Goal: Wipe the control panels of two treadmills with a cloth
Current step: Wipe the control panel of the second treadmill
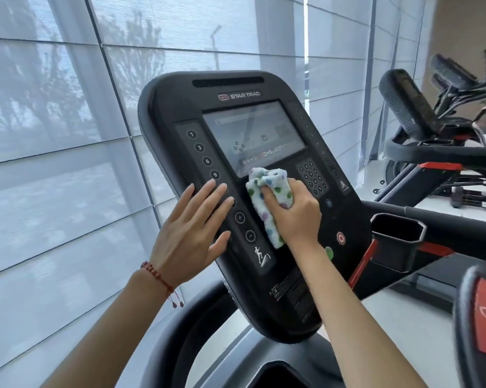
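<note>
The right hand [292,211] is clamping the cloth [267,200] against the panel [292,275], just below the screen [253,135]. The left hand [191,231], fingers spread, is bracing at nine o'clock. Risk: either hand may be pressing live buttons, starting the belt.

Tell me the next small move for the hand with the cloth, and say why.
Probably sweep the cloth up across the screen. The right hand presses it on the control panel just below the screen's lower edge, so the glass above looks like the nearest unwiped stretch, though I cannot tell what is already clean. The left hand lies flat on the left buttons, seemingly steadying the panel.
</note>
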Available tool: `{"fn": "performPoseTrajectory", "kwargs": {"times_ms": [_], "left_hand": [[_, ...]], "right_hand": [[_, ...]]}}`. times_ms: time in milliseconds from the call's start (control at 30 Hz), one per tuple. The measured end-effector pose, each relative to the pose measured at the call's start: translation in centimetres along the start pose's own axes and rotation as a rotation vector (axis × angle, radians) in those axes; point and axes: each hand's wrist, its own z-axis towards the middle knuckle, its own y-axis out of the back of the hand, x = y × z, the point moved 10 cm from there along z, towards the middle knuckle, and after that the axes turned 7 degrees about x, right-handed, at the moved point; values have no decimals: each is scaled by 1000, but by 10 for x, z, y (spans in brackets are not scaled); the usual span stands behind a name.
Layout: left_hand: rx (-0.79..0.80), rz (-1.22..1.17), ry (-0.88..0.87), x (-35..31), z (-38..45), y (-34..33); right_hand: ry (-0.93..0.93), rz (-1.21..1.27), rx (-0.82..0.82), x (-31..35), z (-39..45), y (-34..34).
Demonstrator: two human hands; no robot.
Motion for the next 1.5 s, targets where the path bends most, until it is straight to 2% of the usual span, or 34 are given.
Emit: {"fn": "performPoseTrajectory", "kwargs": {"times_ms": [233, 367, 533, 733, 933, 1000, 1167, 1233, 1367, 1500], "left_hand": [[-36, -37, -6, 0, -1, 0], [-49, -46, -6, -1, -1, 0], [-62, -67, 15, -1, 0, -1], [-66, -67, -2, -1, -2, -1], [-73, -77, -20, 0, -3, 1], [-80, -80, -22, 1, -3, 1], [-105, -99, -11, 2, -2, 1], [-107, -114, -7, 1, -1, 1], [-118, -117, 12, 2, -1, 1], [-104, -118, 11, 3, -1, 0]], "right_hand": [[-286, -77, -22, -107, 95, 28], [-346, -89, -52, -126, 105, 29], [-245, -113, -10, -79, 61, 23], [74, -88, -5, 11, -23, 1], [227, -17, -53, 16, -35, 3], [215, -19, -55, 0, -18, 6], [-152, -78, -118, -102, 35, 42], [-223, -96, -100, -125, 46, 46], [-225, -152, -112, -114, 40, 44], [-111, -88, -95, -72, -9, 36]]}}
